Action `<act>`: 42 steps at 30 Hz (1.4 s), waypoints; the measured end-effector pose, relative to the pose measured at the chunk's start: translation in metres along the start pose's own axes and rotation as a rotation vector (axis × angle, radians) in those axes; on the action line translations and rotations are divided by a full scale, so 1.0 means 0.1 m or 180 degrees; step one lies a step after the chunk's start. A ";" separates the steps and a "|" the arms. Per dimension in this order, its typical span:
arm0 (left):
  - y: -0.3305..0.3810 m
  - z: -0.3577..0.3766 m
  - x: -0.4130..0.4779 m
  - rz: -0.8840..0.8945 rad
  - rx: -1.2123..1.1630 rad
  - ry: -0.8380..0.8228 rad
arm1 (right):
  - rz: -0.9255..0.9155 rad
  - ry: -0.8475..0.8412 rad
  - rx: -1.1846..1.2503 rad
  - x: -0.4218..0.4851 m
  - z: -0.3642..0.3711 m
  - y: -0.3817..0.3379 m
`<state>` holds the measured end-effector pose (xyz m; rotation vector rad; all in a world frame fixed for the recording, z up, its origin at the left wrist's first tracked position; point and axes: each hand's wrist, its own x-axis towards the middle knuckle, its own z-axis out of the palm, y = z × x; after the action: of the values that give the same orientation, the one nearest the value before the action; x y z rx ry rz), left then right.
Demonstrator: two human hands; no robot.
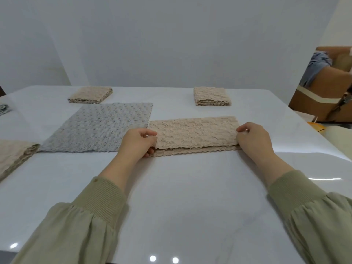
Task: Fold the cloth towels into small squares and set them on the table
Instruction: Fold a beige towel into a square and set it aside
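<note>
- From the head camera, a beige towel [193, 133] lies folded in half into a long strip on the white table [181, 197], about midway across it and a little toward the right edge.
- Its upper layer stops just short of the lower one, so a thin scalloped band of the lower layer shows along the near side.
- The left hand [138, 142] grips the strip's left end, thumb on top and fingertips curled under the near corner.
- The right hand [254, 139] grips the right end, with the thumb over the top layer and the fingers curled at the edge.
- The strip stretches flat between the two hands, so the cloth lies inward of each grip.
- A grey towel [99, 128] lies spread open and flat just left of the strip, and its right edge touches or nearly touches the strip's far left corner.
- One folded beige square [90, 95] sits near the table's far edge on the left.
- A second folded square [211, 97] sits near the far edge on the right, well apart from the first.
- Another beige cloth [15, 157], loosely folded, lies at the left edge and is partly cut off from view.
- Beyond the table's right edge stands a cardboard box [323, 92] with bluish fabric in it.
</note>
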<state>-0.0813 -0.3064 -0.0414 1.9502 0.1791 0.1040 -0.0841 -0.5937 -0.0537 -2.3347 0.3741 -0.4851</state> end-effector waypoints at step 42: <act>0.09 -0.15 -0.03 0.0397 0.0729 -0.0152 | -0.0147 -0.0131 -0.0524 0.17 -0.30 0.05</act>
<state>-0.0858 -0.2967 -0.0271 2.1899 0.0384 0.1231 -0.0828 -0.6214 -0.0331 -2.5134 0.3528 -0.4421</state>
